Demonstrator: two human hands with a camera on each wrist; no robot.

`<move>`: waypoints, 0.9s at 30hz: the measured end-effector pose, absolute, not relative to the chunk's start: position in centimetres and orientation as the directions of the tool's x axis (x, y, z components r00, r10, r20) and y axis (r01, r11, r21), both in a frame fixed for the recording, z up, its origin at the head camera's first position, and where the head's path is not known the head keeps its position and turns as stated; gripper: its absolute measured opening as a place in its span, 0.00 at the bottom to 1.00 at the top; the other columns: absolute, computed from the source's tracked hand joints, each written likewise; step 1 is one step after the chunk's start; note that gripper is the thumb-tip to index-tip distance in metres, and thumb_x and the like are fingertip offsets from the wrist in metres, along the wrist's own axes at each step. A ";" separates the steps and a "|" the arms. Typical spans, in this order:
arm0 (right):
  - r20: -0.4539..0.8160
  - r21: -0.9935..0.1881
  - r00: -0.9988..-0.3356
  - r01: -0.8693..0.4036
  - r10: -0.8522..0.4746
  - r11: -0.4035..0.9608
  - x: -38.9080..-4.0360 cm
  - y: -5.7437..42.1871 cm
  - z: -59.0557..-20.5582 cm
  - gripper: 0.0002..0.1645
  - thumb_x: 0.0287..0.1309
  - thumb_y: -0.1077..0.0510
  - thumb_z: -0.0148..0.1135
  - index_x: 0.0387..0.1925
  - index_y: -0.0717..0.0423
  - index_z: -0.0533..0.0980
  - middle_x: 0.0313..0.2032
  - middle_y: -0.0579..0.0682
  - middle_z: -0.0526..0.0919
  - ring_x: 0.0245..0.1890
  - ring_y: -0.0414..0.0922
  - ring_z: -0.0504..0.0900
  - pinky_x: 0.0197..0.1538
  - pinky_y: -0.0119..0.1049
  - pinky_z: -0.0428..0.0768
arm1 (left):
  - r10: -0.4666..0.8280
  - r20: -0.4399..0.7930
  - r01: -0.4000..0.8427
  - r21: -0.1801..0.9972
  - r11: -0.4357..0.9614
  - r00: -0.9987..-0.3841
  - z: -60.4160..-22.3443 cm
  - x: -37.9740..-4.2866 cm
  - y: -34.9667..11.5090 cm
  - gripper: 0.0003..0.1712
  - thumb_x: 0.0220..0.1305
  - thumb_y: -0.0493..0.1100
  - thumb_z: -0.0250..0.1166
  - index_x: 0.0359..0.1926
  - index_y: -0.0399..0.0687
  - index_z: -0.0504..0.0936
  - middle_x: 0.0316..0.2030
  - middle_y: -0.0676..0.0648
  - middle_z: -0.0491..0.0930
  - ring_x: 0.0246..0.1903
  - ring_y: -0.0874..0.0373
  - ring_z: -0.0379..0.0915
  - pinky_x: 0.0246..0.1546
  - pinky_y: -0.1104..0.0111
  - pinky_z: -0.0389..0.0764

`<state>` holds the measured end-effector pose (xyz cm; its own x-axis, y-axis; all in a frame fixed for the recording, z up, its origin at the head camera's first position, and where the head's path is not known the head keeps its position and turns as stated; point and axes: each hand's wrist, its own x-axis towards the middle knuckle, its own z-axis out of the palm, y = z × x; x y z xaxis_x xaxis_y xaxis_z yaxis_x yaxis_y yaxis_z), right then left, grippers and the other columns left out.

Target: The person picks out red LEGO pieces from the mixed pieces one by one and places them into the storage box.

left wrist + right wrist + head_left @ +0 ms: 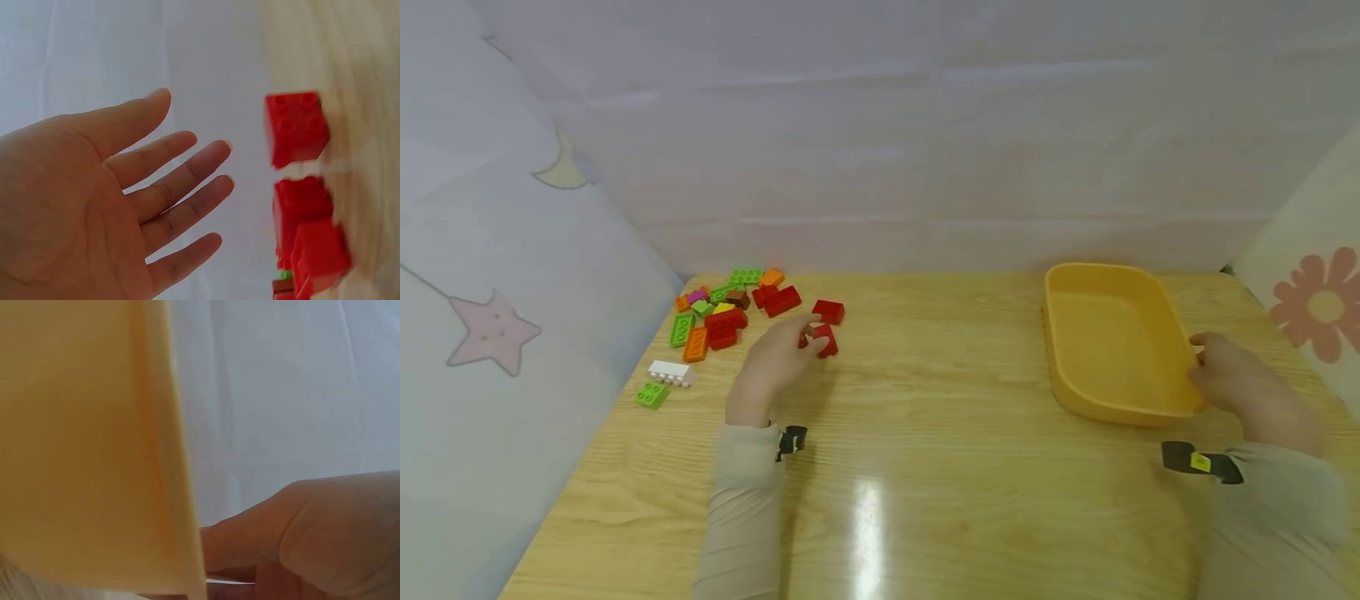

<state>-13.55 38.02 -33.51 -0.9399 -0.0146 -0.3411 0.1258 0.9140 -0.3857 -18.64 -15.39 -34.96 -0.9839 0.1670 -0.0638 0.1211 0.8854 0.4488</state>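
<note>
My left hand (pixel 777 360) hovers beside a red toy brick (pixel 825 340), with fingers spread and nothing in the palm in the left wrist view. Another red brick (pixel 828 312) lies just behind that one. Several red bricks (pixel 297 129) stand beyond the fingertips in the left wrist view. On the right, a yellow plastic tray (pixel 1105 350) holds nothing. My right hand (pixel 1236 379) grips its right side near the front corner. In the right wrist view the tray wall (pixel 172 450) hides part of the fingers.
A loose group of red, green, orange, brown and purple bricks (pixel 722 321) lies at the table's back left. A white brick (pixel 671 372) and a green brick (pixel 652 394) lie nearer the left edge. Pale cloth (pixel 925 150) hangs behind the wooden table (pixel 940 467).
</note>
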 end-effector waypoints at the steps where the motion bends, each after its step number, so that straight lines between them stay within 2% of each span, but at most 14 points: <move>1: -0.335 -0.389 -0.942 0.111 -0.028 0.915 -13.6 37.4 -33.5 0.35 0.57 0.68 0.43 0.58 0.93 0.45 0.48 0.89 0.63 0.40 0.70 0.74 0.46 0.69 0.74 | 0.158 -0.064 0.112 0.457 0.883 -0.985 -34.8 -18.6 -15.9 0.29 0.65 0.53 0.56 0.65 0.50 0.67 0.51 0.43 0.79 0.45 0.48 0.74 0.49 0.50 0.78; 3: -0.307 -0.393 -0.950 0.071 -0.058 0.917 -13.8 36.3 -33.6 0.35 0.58 0.67 0.41 0.59 0.91 0.46 0.48 0.89 0.65 0.44 0.72 0.72 0.48 0.71 0.72 | 0.137 -0.065 0.091 0.465 0.881 -0.989 -34.5 -18.3 -16.9 0.30 0.65 0.52 0.56 0.66 0.49 0.66 0.55 0.41 0.77 0.50 0.45 0.72 0.53 0.47 0.76; 7: -0.246 -0.404 -0.964 0.005 -0.104 0.915 -14.1 34.5 -34.0 0.34 0.61 0.66 0.39 0.61 0.88 0.47 0.50 0.87 0.67 0.49 0.74 0.69 0.51 0.72 0.69 | 0.064 -0.098 0.017 0.417 0.909 -0.993 -34.1 -17.8 -18.8 0.33 0.66 0.52 0.55 0.68 0.44 0.63 0.66 0.34 0.64 0.63 0.37 0.58 0.61 0.40 0.66; 9: -0.221 -0.407 -0.969 -0.013 -0.112 0.913 -14.3 33.7 -34.1 0.33 0.62 0.65 0.38 0.62 0.87 0.47 0.51 0.87 0.66 0.48 0.73 0.70 0.50 0.71 0.70 | 0.031 -0.127 -0.022 0.399 0.917 -0.991 -34.1 -17.6 -19.7 0.34 0.65 0.52 0.56 0.68 0.41 0.62 0.68 0.31 0.60 0.65 0.34 0.53 0.63 0.39 0.63; 12: -0.188 -0.411 -0.975 -0.035 -0.122 0.911 -14.5 32.8 -34.2 0.32 0.63 0.65 0.37 0.62 0.86 0.48 0.51 0.87 0.66 0.45 0.71 0.72 0.46 0.68 0.73 | 0.009 -0.195 -0.071 0.400 0.914 -0.981 -34.2 -17.4 -20.9 0.40 0.63 0.52 0.58 0.69 0.38 0.56 0.68 0.28 0.55 0.65 0.32 0.50 0.63 0.37 0.62; 14: -0.164 -0.408 -0.978 -0.050 -0.127 0.912 -14.7 32.2 -34.2 0.32 0.63 0.65 0.38 0.62 0.85 0.49 0.49 0.87 0.68 0.40 0.66 0.75 0.42 0.64 0.76 | 0.003 -0.245 -0.101 0.411 0.906 -0.969 -34.2 -17.2 -21.5 0.45 0.61 0.53 0.60 0.71 0.36 0.52 0.69 0.26 0.52 0.65 0.31 0.48 0.63 0.37 0.61; 17: -0.161 -0.416 -0.977 -0.060 -0.138 0.907 -14.8 31.3 -34.1 0.32 0.64 0.65 0.39 0.63 0.84 0.49 0.52 0.88 0.66 0.46 0.71 0.72 0.47 0.68 0.74 | -0.006 -0.320 -0.144 0.409 0.901 -0.947 -34.0 -16.9 -22.0 0.53 0.56 0.55 0.64 0.72 0.35 0.46 0.69 0.24 0.47 0.66 0.30 0.46 0.64 0.36 0.59; 21: -0.170 -0.438 -0.975 -0.057 -0.145 0.897 -15.0 30.3 -33.9 0.34 0.66 0.63 0.39 0.65 0.83 0.47 0.55 0.88 0.64 0.53 0.75 0.67 0.53 0.70 0.71 | -0.003 -0.395 -0.178 0.407 0.896 -0.919 -34.0 -16.9 -22.2 0.55 0.52 0.53 0.68 0.70 0.34 0.48 0.68 0.24 0.48 0.65 0.32 0.48 0.64 0.37 0.59; 27: -0.141 -0.488 -0.976 -0.078 -0.167 0.869 -15.0 28.7 -34.6 0.35 0.68 0.59 0.41 0.65 0.81 0.47 0.54 0.86 0.66 0.51 0.74 0.70 0.51 0.68 0.73 | 0.046 -0.438 -0.166 0.433 0.886 -0.898 -34.5 -16.7 -22.1 0.46 0.49 0.42 0.70 0.64 0.27 0.56 0.62 0.24 0.59 0.59 0.35 0.57 0.63 0.44 0.65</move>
<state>-14.99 28.68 -34.60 -0.9759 -0.1670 -0.1407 -0.0785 0.8695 -0.4877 -16.73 -22.08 -34.50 -0.8976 0.0461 -0.4384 -0.1660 0.8860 0.4329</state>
